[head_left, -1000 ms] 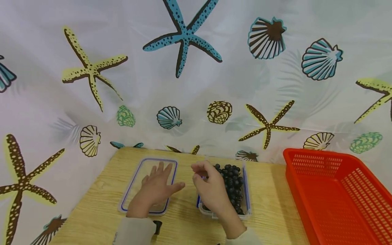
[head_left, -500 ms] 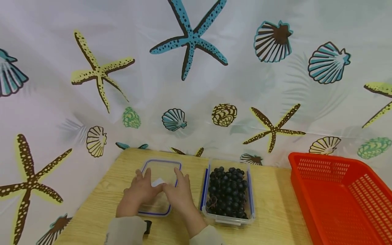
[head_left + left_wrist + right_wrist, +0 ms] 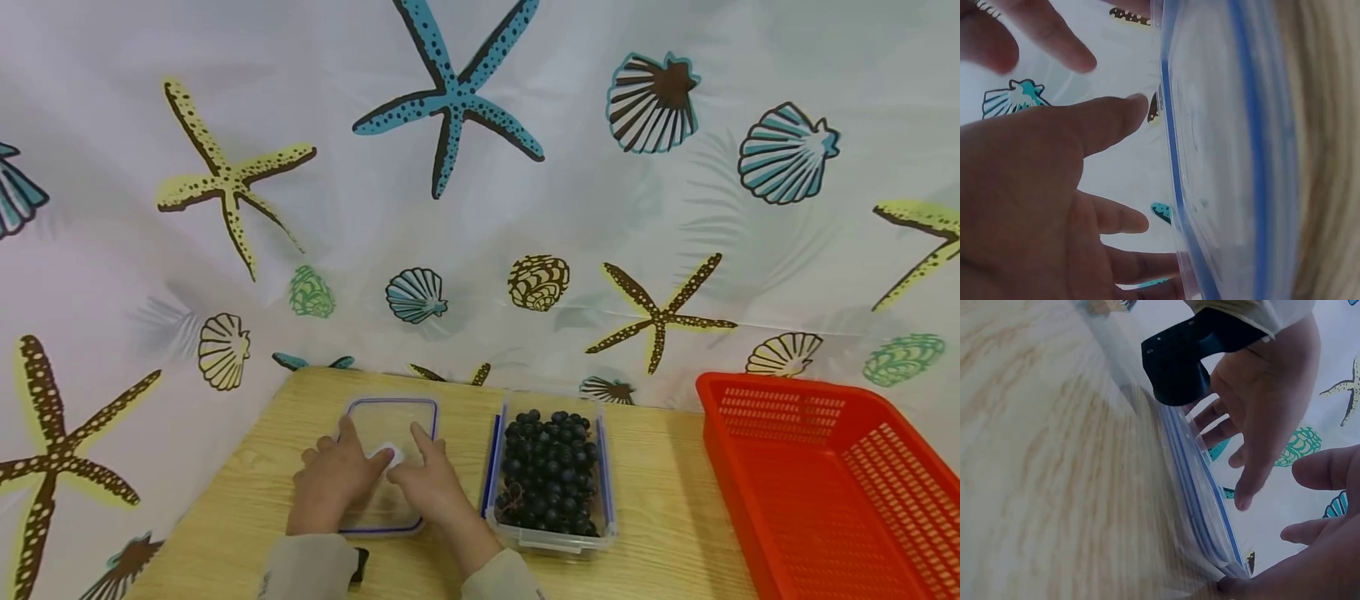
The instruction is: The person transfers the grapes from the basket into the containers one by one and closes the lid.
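A clear plastic box or lid with a blue seal lies on the table, under both hands. My left hand is spread over its left side, with the thumb reaching toward the middle. From the right, my right hand reaches over it with fingers extended. A small white patch shows between the thumbs; I cannot tell what it is. In the left wrist view, my left hand has its fingers apart beside the blue-edged plastic. In the right wrist view, fingertips of my right hand are near the plastic's corner.
A clear box of dark grapes stands right of the hands, with a blue edge along its left side. A red plastic basket stands at the right. A shell-printed cloth hangs behind the wooden table.
My right hand has moved left from over the grape box to beside the left hand. The left hand has shifted slightly left, with its thumb turned inward. The grapes are now uncovered to view.
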Motion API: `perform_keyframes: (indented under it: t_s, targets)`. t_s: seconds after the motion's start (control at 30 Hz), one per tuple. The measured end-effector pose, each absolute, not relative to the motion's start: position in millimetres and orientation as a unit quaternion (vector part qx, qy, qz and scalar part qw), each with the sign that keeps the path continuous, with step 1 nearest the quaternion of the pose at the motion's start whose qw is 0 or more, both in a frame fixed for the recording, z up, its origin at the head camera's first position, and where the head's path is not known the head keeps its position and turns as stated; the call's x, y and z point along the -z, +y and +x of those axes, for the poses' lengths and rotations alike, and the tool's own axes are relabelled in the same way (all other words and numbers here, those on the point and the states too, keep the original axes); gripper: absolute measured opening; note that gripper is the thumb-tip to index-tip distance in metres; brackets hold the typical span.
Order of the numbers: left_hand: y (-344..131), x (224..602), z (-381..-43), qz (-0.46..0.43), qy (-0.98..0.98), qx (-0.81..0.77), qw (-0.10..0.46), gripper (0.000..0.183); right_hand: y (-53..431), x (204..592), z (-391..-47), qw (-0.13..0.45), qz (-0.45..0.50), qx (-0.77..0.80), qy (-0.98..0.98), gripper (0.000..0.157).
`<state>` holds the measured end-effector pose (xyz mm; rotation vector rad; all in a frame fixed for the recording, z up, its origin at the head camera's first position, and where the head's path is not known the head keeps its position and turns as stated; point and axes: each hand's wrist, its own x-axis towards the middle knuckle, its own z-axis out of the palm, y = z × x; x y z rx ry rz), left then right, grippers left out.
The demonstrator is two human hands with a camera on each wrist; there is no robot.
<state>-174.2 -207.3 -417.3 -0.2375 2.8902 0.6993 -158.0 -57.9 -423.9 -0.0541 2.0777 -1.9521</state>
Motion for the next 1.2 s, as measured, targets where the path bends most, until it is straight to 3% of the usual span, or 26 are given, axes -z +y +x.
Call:
perform_keyframes:
  t_s: [0.23,0.53,0.7,0.93,1.2]
  targets:
    - [-217.1,412.3,-172.4,-0.076,0.969,-0.23,0.043,0.087,-57.9,418.4,-156.9,0.134,-0.037,0.655,0.743,0.074]
    - [-218.6,391.3,-169.8,-0.063,0.964,-0.258,0.001,0.086,-49.7,393.8,-156.6,0.075,-0.037,0.655,0.751,0.062]
    - [-216.4,376.6,-166.4,-0.061,0.962,-0.266,-0.026,0.086,-47.7,383.5,-155.2,0.056,-0.024,0.663,0.746,0.067]
    - [-213.0,366.4,-164.8,-0.044,0.939,-0.336,-0.052,0.088,-35.9,366.9,-151.5,0.036,-0.008,0.709,0.704,0.088]
    - [-205.5,359.3,-165.3,-0.011,0.89,-0.446,-0.088,0.091,-15.2,350.7,-152.3,0.019,-0.011,0.737,0.676,0.086]
